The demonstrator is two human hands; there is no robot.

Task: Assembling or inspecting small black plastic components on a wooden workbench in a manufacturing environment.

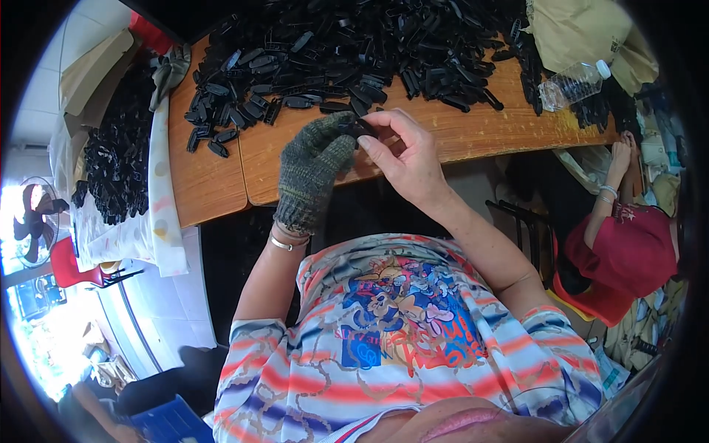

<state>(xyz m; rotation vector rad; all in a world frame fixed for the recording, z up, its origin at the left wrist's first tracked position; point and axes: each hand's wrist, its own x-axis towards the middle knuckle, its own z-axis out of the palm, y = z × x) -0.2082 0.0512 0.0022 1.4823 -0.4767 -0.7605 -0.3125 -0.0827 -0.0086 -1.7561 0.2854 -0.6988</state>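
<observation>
My left hand (314, 166), in a dark knitted glove, and my bare right hand (402, 155) meet over the near edge of a wooden table (214, 184). Both pinch one small black plastic part (360, 128) between their fingertips. A large heap of similar black plastic parts (354, 52) covers the far side of the table, just beyond my hands.
A clear plastic water bottle (574, 83) lies at the table's right end beside tan bags (576, 29). A person in a red top (628, 251) sits at the right. A cloth-covered surface with more black parts (118, 155) stands at the left, with a fan (33, 218) and red chair (70, 269).
</observation>
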